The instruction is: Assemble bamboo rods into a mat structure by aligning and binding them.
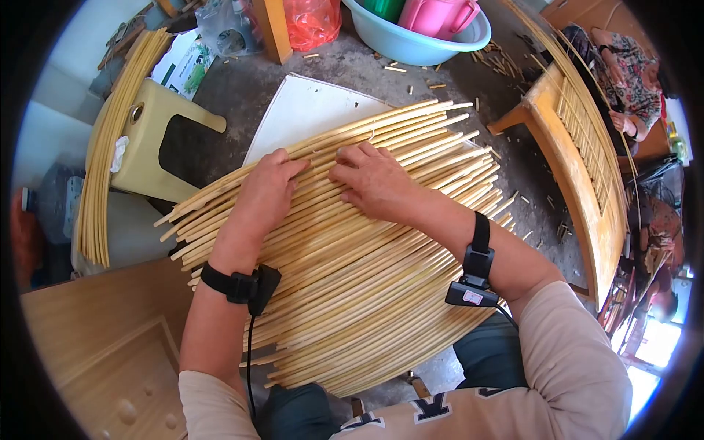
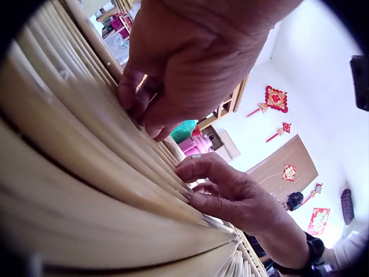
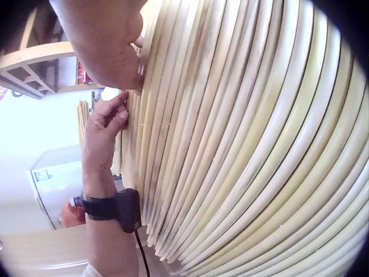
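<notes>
Pale slender rods (image 1: 345,271), like peeled cane, lie side by side in a wide slatted sheet across the person's lap. Both hands work near its far edge. The left hand (image 1: 265,192) bends its fingers down onto the far rods, thumb and forefinger pinching one. A short way to the right, the right hand (image 1: 378,185) has its curled fingers and thumb around a far rod; in the left wrist view this hand (image 2: 236,202) wears a ring. A thin white strand (image 1: 372,134) shows on the rods beyond it. The fingertips are partly hidden between rods.
A white board (image 1: 312,110) lies beneath the sheet's far side. At left, a bundle of rods (image 1: 110,161) rests across a beige stool (image 1: 150,136). A blue basin (image 1: 418,45) stands ahead, a wooden bench (image 1: 557,139) to the right. Another person (image 1: 627,77) sits beyond it. Offcuts litter the floor.
</notes>
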The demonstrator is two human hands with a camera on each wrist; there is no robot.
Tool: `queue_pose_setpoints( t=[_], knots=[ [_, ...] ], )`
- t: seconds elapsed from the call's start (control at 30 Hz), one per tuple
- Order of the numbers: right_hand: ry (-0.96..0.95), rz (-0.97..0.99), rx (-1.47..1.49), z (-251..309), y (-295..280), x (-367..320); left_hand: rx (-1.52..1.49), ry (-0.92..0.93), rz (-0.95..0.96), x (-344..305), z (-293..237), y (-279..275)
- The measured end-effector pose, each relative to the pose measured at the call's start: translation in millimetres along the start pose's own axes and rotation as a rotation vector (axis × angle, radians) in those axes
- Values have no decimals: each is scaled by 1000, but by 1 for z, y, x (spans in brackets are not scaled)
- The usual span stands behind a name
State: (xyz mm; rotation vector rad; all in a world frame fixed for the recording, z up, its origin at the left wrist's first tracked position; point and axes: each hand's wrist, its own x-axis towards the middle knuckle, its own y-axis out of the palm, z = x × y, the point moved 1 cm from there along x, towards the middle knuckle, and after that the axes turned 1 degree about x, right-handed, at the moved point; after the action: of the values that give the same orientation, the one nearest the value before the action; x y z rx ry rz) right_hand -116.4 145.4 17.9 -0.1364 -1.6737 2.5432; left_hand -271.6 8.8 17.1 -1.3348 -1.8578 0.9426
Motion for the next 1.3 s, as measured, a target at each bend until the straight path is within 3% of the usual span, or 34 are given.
queue_pose_setpoints(
  t=[0.07, 0.13, 0.27, 0.37, 0.53, 0.6, 0.7, 0.83, 0.97, 1.07, 1.3],
  knots=[
    [12, 14, 22, 0, 3, -2, -33, -19, 45, 1, 3, -1],
    [-100, -132, -16, 2, 13, -9, -27, -4, 47, 0, 2, -3],
    [-193, -166, -114, 0, 27, -22, -39, 37, 37, -4, 0, -5],
    [-189, -51, -120, -2, 26, -24, 3, 35, 36, -6, -1, -3],
    [-227, -82, -237, -3, 34, -29, 28, 14, -3, -9, -5, 1],
    [-242, -103, -141, -2, 30, -28, 56, -1, -16, -9, -2, 2],
    [-145, -138, 28, -6, 14, -24, 90, 28, -35, -9, 1, 4],
    [73, -200, -54, -35, -16, -22, 109, -25, -33, -9, 0, 2],
    [36, -183, -34, -39, -6, -13, 39, -41, -29, -4, 0, -4],
    [-125, -248, 19, -25, 6, 1, 18, -36, -20, -1, 3, -5],
    [-28, -84, -32, -13, -4, 14, -65, -112, -13, -1, 1, -2]
  ],
)
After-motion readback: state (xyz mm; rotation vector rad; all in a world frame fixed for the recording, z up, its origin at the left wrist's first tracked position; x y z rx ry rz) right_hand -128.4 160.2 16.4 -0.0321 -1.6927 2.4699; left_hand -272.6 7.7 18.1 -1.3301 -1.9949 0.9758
